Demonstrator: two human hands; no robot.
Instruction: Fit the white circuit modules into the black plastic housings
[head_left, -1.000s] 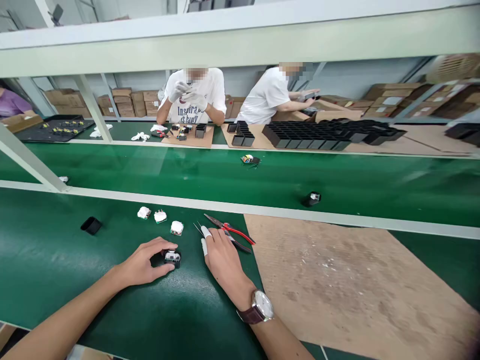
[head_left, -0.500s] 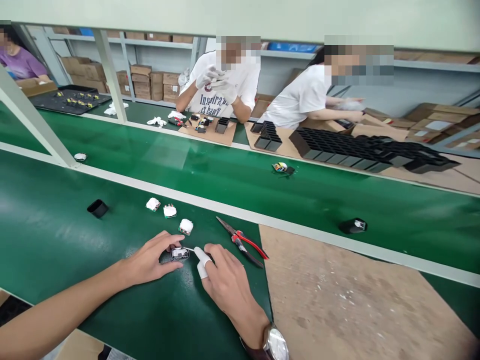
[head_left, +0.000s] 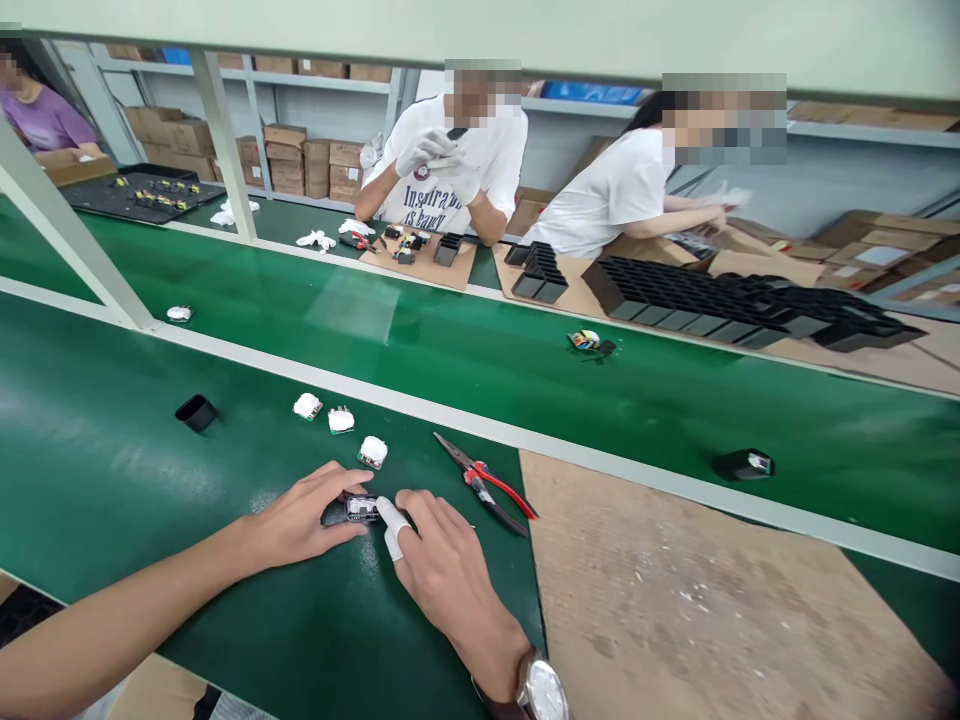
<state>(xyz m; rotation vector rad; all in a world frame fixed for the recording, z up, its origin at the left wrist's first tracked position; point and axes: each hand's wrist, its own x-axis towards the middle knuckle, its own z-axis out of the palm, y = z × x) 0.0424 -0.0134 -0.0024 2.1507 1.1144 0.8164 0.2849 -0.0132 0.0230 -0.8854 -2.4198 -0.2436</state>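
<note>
My left hand point(head_left: 311, 515) has its thumb and fingers around a small black plastic casing point(head_left: 361, 516), with white material and parts showing in its open end. My right hand point(head_left: 442, 560) wears white finger cots on thumb and index finger. Its index fingertip is at the casing's opening, and the fingers are closed; what they pinch is hidden. Just beyond the hands lie three small circuit boards topped with white compound, the nearest board point(head_left: 373, 452) close to my left fingertips. Red-and-black long-nose pliers point(head_left: 480, 480) rest beyond my right hand.
An empty black casing point(head_left: 196, 413) stands at left. Cardboard point(head_left: 675, 580) covers the bench at right. Past a pale rail, a green conveyor belt point(head_left: 465, 340) carries a filled casing point(head_left: 744, 464) and boards. Co-workers sit across it, near rows of black casings point(head_left: 675, 300).
My right index fingertip has moved left onto the casing's opening, covering the thin pale tip seen there before. The pieces on the belt have shifted right. The left hand holds its place.
</note>
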